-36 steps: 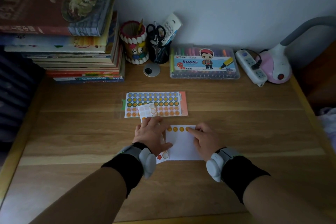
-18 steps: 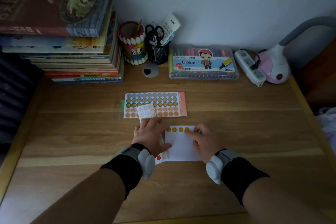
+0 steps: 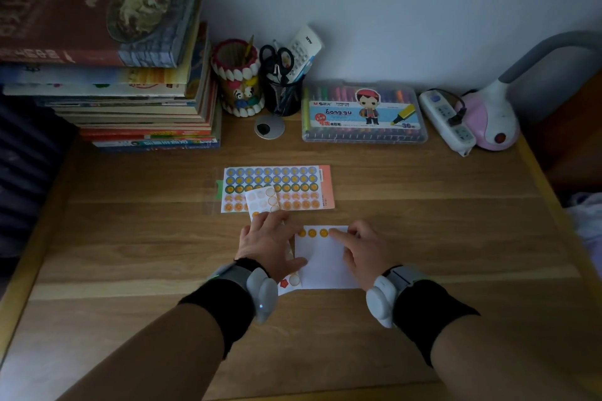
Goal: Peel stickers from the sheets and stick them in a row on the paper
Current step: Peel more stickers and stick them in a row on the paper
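The right hand (image 3: 361,247) is pressing its straight forefinger down at the right end of a row of orange round stickers (image 3: 312,233) along the far edge of the white paper (image 3: 325,267); its other fingers are lying loosely bent and are holding nothing. Three stickers are showing left of the fingertip, and whatever is lying under the fingertip is hidden. The left hand (image 3: 270,244) is lying flat with its fingers spread over a small sticker sheet (image 3: 260,202), its thumb reaching onto the paper's left edge, gripping nothing. That small sheet is poking out beyond the fingers and again near the wrist, just left of the paper. Its far end is overlapping a larger sticker sheet (image 3: 286,179) full of round stickers, lying farther back on the wooden tabletop (image 3: 130,238). Along the far wall are standing a stack of books (image 3: 107,75) at the left, a pencil cup (image 3: 239,88), a mesh cup with scissors (image 3: 281,98), a box of markers (image 3: 363,114), a power strip (image 3: 448,122) and a pink lamp (image 3: 488,120) at the right.
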`<state>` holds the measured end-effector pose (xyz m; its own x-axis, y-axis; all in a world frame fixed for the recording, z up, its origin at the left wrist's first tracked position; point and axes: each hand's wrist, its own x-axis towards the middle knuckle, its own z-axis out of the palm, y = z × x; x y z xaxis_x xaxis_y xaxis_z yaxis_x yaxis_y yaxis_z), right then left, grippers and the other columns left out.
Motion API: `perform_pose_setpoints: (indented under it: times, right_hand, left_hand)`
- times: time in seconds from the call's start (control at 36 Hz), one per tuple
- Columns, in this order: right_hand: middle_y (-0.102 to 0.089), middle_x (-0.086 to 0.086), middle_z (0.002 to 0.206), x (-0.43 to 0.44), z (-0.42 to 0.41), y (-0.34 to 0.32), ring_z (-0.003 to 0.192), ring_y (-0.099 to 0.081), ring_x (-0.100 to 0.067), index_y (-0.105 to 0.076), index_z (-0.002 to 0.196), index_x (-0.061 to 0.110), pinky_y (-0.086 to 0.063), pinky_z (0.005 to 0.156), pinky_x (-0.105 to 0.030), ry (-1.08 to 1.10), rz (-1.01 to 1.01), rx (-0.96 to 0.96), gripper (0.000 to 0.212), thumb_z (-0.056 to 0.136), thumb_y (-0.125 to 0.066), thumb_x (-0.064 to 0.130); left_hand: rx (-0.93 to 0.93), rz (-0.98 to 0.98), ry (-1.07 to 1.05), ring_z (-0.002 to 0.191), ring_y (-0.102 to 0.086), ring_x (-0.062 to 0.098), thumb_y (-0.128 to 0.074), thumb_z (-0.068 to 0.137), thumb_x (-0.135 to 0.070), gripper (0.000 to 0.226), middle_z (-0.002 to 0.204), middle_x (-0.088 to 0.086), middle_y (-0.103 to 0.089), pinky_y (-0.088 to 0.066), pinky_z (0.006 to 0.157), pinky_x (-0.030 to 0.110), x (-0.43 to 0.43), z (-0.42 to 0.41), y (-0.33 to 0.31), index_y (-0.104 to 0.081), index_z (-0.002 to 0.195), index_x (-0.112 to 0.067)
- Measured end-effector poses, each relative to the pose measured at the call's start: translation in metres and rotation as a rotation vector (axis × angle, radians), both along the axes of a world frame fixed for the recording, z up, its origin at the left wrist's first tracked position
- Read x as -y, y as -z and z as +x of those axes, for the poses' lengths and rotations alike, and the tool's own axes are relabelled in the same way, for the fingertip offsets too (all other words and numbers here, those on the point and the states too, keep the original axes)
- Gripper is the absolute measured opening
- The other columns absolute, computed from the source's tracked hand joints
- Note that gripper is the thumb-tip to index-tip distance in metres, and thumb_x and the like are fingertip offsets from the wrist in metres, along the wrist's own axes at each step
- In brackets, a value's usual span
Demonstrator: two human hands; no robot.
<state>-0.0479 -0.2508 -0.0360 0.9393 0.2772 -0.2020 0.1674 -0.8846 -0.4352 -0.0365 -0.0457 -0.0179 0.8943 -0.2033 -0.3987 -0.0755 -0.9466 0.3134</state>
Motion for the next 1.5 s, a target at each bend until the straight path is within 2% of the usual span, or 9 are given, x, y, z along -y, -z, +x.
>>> perform_pose_setpoints:
  times: [0.14, 0.33, 0.61, 0.72, 0.83, 0.94, 1.08, 1.31, 1.5]
  right_hand:
    - [-0.047, -0.005, 0.115, 0.001, -0.002, 0.001, 0.099, -0.05, -0.021, -0.049, 0.132, 0.024, -0.046, 0.086, -0.032, 0.014, 0.007, 0.03, 0.049, 0.085, -0.051, 0.009]
    - [-0.057, -0.011, 0.092, 0.003, -0.002, 0.007, 0.075, -0.06, -0.028, -0.065, 0.11, 0.013, -0.054, 0.063, -0.033, 0.012, 0.052, 0.067, 0.046, 0.066, -0.066, -0.001]
    - [-0.056, -0.014, 0.102, 0.005, -0.005, 0.0, 0.086, -0.057, -0.029, -0.062, 0.118, 0.01, -0.047, 0.075, -0.03, -0.003, 0.057, 0.049, 0.043, 0.076, -0.059, -0.001]
    - [-0.052, -0.01, 0.109, 0.006, -0.003, -0.002, 0.093, -0.055, -0.026, -0.059, 0.122, 0.016, -0.042, 0.079, -0.025, 0.018, 0.054, 0.029, 0.042, 0.082, -0.052, 0.004]
    - [-0.052, -0.01, 0.108, 0.006, -0.005, -0.001, 0.092, -0.054, -0.024, -0.061, 0.121, 0.018, -0.049, 0.08, -0.033, -0.009, 0.061, 0.028, 0.044, 0.081, -0.055, 0.002]
    - [-0.053, -0.011, 0.109, 0.005, -0.004, -0.001, 0.094, -0.055, -0.027, -0.062, 0.12, 0.017, -0.047, 0.081, -0.033, 0.01, 0.054, 0.013, 0.042, 0.081, -0.055, 0.003]
    - [-0.048, -0.004, 0.117, 0.002, -0.004, -0.005, 0.102, -0.05, -0.022, -0.049, 0.132, 0.024, -0.044, 0.086, -0.03, 0.024, -0.016, 0.003, 0.051, 0.084, -0.048, 0.006]
    - [-0.046, -0.004, 0.121, 0.0, 0.002, -0.005, 0.11, -0.047, -0.02, -0.044, 0.135, 0.025, -0.04, 0.09, -0.027, 0.015, -0.071, -0.046, 0.051, 0.087, -0.044, 0.011]
    - [-0.048, -0.005, 0.116, -0.004, -0.006, -0.002, 0.107, -0.048, -0.023, -0.035, 0.141, 0.02, -0.041, 0.085, -0.03, 0.035, -0.073, 0.018, 0.053, 0.089, -0.045, 0.017]
  left_hand:
    - [0.001, 0.009, 0.003, 0.138, -0.015, 0.018, -0.063, 0.075, -0.06, 0.067, 0.149, -0.014, -0.022, -0.021, 0.111, 0.042, 0.0, 0.001, 0.0, -0.038, 0.135, -0.047]
    - [0.004, -0.003, -0.002, 0.138, -0.015, 0.017, -0.063, 0.075, -0.059, 0.065, 0.148, -0.014, -0.023, -0.021, 0.11, 0.041, 0.0, 0.0, -0.001, -0.039, 0.134, -0.047]
    - [-0.001, 0.007, 0.0, 0.139, -0.015, 0.018, -0.062, 0.074, -0.06, 0.066, 0.149, -0.014, -0.022, -0.021, 0.112, 0.042, 0.0, 0.0, 0.001, -0.038, 0.134, -0.048]
    - [-0.003, 0.008, 0.0, 0.139, -0.015, 0.018, -0.062, 0.075, -0.06, 0.066, 0.149, -0.015, -0.021, -0.021, 0.111, 0.042, 0.001, 0.0, 0.001, -0.037, 0.135, -0.048]
    - [0.0, 0.006, -0.003, 0.138, -0.015, 0.018, -0.063, 0.075, -0.06, 0.067, 0.149, -0.015, -0.022, -0.02, 0.111, 0.042, 0.0, 0.0, 0.001, -0.037, 0.135, -0.047]
    - [0.003, 0.006, -0.002, 0.139, -0.014, 0.018, -0.063, 0.075, -0.059, 0.067, 0.149, -0.015, -0.021, -0.02, 0.111, 0.042, 0.0, 0.0, 0.002, -0.037, 0.136, -0.047]
    - [0.0, 0.002, -0.003, 0.138, -0.015, 0.018, -0.063, 0.075, -0.059, 0.067, 0.148, -0.015, -0.022, -0.021, 0.111, 0.042, 0.0, 0.0, 0.001, -0.037, 0.135, -0.047]
    - [0.005, 0.017, 0.005, 0.138, -0.015, 0.018, -0.063, 0.075, -0.059, 0.067, 0.148, -0.014, -0.023, -0.021, 0.11, 0.042, 0.001, 0.0, 0.0, -0.037, 0.135, -0.046]
    - [0.02, 0.05, 0.056, 0.14, -0.012, 0.019, -0.055, 0.081, -0.06, 0.064, 0.152, -0.012, -0.018, -0.02, 0.111, 0.042, -0.001, -0.003, -0.001, -0.033, 0.139, -0.043]
